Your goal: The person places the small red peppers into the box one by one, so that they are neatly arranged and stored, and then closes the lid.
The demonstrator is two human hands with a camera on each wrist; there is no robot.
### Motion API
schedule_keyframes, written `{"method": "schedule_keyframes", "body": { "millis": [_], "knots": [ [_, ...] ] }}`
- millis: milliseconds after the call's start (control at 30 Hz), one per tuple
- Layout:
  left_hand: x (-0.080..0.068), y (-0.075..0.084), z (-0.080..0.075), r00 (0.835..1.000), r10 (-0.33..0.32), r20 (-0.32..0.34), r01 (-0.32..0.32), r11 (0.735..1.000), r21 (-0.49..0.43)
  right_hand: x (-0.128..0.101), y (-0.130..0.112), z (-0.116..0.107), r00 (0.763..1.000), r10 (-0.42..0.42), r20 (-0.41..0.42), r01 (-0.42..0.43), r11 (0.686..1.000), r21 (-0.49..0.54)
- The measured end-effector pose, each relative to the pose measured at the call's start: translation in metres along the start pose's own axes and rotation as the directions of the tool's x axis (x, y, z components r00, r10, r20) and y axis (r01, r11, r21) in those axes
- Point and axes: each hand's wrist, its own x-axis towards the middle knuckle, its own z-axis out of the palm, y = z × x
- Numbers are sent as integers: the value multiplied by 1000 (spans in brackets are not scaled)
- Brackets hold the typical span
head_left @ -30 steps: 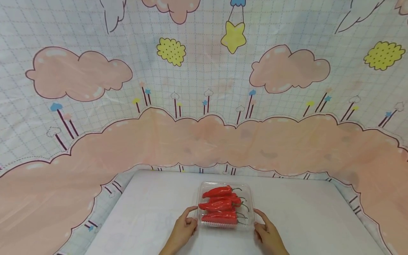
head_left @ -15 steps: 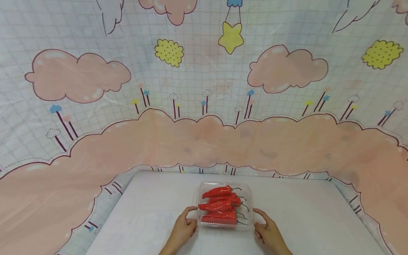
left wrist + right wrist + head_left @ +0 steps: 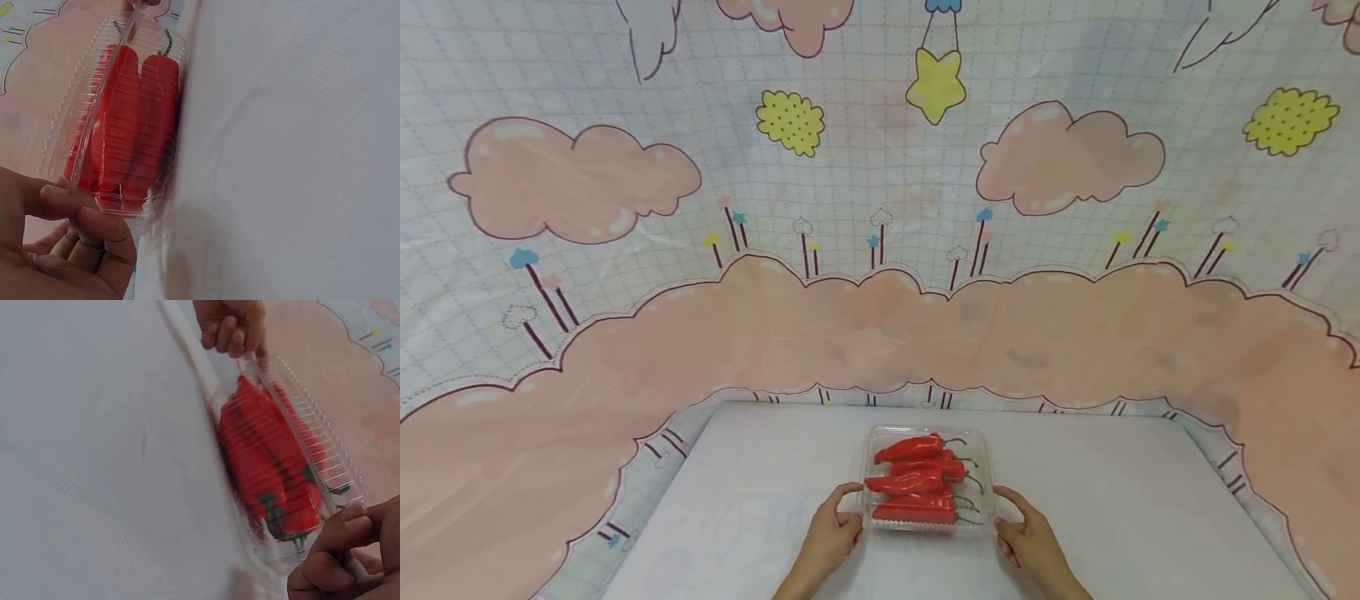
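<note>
A clear plastic clamshell box (image 3: 988,462) with a ridged lid sits on the white table, closed over several red chili peppers (image 3: 917,482) with green stems pointing right. My left hand (image 3: 829,532) pinches the box's left rim between thumb and index finger. Opposite it, my right hand (image 3: 1032,533) holds the right rim the same way. In the left wrist view, the left fingertips (image 3: 59,194) lie at the corner of the rim, other fingers curled below. The right wrist view has the right hand (image 3: 344,550) at the stem end, with the left hand (image 3: 232,325) at the far end.
The white tabletop (image 3: 760,467) stretches out on both sides of the box. Behind and around it hangs a cloth backdrop (image 3: 880,333) printed with pink clouds, stars and a grid, which also shows past the table's side edges.
The head view has shifted slightly, so the whole scene sits a little further left. Both hands keep the same hold on the box.
</note>
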Motion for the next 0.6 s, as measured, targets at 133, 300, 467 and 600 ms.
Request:
{"method": "schedule_keyframes", "body": {
  "millis": [133,300,467,600],
  "knots": [
    [1,-1,0,1000,2,13,-2,1000,-1,0,3,-1,1000,13,-13,-14,999,-37],
    [1,-1,-2,1000,-3,-5,3,1000,24,0,-1,-6,996,-21,-87,8,989,-151],
    [2,1,-7,997,22,-80,-14,996,91,-1,-6,-17,980,-83,-181,31,961,-274],
    [1,1,-13,986,59,-154,-33,986,163,-1,-4,-25,966,-156,-205,75,932,-355]
  ]
}}
